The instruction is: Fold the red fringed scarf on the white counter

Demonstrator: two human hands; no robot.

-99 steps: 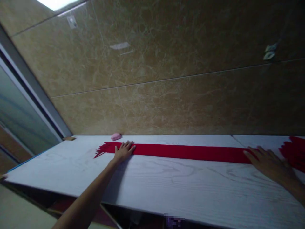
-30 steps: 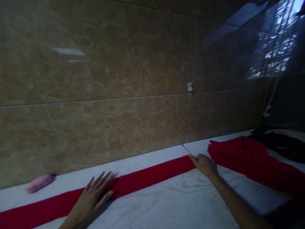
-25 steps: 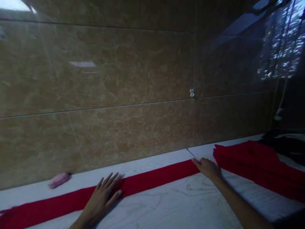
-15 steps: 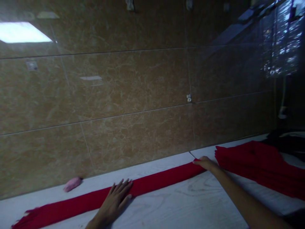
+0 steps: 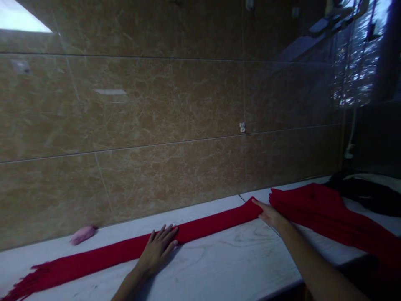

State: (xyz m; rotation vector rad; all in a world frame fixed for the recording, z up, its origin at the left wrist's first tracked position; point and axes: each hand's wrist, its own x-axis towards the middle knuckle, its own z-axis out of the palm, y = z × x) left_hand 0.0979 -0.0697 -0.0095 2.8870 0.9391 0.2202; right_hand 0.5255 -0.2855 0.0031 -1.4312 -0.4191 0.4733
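Note:
A long red scarf (image 5: 206, 225) folded into a narrow strip lies along the white wood-grain tabletop (image 5: 225, 267), its fringe at the lower left. My left hand (image 5: 158, 248) rests flat on the strip near its middle, fingers spread and open. My right hand (image 5: 270, 214) lies at the strip's right end, fingers stretched along its edge, holding nothing that I can see. Just right of that hand sits a pile of red cloth (image 5: 322, 211).
A small pink lump (image 5: 82, 235) sits by the wall at the left. Brown marble tiles (image 5: 175, 125) rise directly behind the table. Black cloth (image 5: 363, 192) lies at the far right. The table's front edge runs along the lower right.
Over three seconds my left hand slid from the fringed end toward the scarf's middle. In the last second both hands stayed pressed on the strip while the view swung slightly.

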